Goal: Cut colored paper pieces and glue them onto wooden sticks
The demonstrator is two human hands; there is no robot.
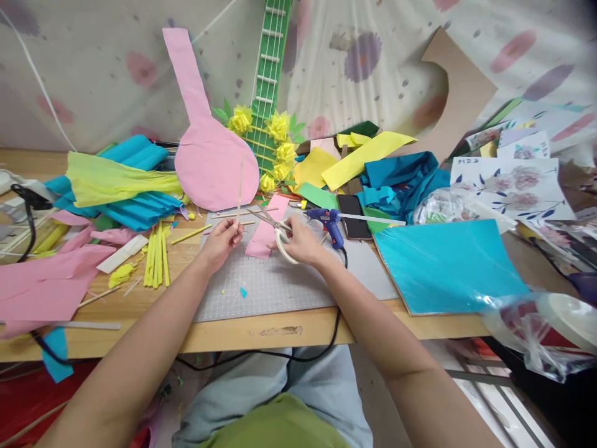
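My left hand (222, 241) pinches a thin pale stick (240, 190), held upright in front of the pink guitar-shaped piece (217, 165). Fingers of my right hand (301, 241) are around the white handles of a pair of scissors (283, 244). Their blades point left toward the stick and look parted. Below the scissors lies a pink strip (262, 239) on the grey cutting mat (261, 292). A blue glue gun (329, 225) with a white glue stick in it rests just right of my right hand.
A green guitar neck with yellow flowers (278, 127) leans at the back. Yellow and blue crepe paper (121, 180) lies left, near yellow strips (157, 255). At right are a phone (354, 218) and a blue sheet (452, 267). A black cord (336, 323) crosses the front edge.
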